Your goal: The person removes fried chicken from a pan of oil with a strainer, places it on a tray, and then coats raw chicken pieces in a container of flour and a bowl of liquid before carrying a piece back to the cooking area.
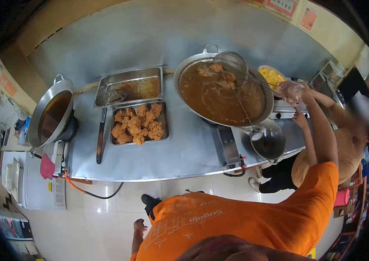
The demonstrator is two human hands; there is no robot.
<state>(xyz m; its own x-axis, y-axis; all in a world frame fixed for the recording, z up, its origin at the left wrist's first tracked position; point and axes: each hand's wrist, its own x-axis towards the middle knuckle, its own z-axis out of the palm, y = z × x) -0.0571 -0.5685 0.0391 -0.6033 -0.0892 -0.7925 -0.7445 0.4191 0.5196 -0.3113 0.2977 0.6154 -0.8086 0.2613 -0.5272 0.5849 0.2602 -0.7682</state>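
Note:
My right hand (292, 91), in a clear plastic glove, is stretched out to the far right of the steel counter (180, 152). It grips the handle of a wire skimmer (231, 65). The skimmer's basket hangs over the far rim of a big wok (184, 71) of brown oil, where pieces of chicken float. My left hand (140, 226) hangs at my side above the tiled floor, fingers curled, holding nothing. A co-worker's hand (299, 116) reaches up just below my right hand.
A tray of fried chicken (137, 123) lies mid-counter, with an oily empty tray (132, 85) behind it and a second skimmer (101, 130) to its left. A second wok (51, 115) stands far left. A small pan (268, 140) and a yellow food bowl (272, 77) are at the right.

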